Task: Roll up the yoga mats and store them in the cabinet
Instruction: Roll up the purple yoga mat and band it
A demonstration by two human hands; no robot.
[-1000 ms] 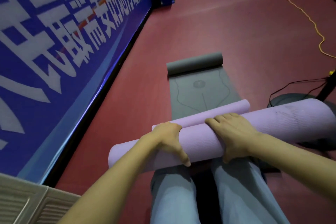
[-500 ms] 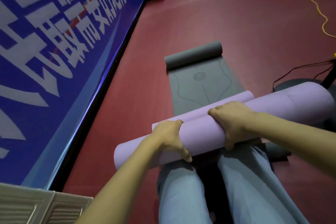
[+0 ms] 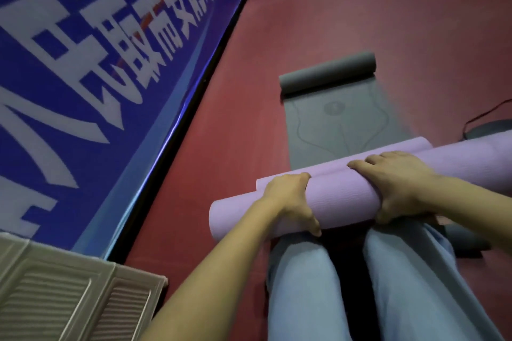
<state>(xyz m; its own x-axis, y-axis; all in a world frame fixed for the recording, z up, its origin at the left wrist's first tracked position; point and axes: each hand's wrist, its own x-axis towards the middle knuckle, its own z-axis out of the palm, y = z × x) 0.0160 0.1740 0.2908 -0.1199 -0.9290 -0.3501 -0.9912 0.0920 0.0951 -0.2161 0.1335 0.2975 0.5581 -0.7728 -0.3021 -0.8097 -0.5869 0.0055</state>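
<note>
Your left hand (image 3: pixel 288 202) and right hand (image 3: pixel 399 185) clamp the purple roll (image 3: pixel 346 196) across your knees above the floor's grey mat (image 3: pixel 340 124); ease off unevenly and it may unwind.

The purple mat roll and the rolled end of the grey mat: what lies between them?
In the head view, between the purple mat roll and the grey rolled end lies only the flat, unrolled grey mat with its line pattern.
</note>
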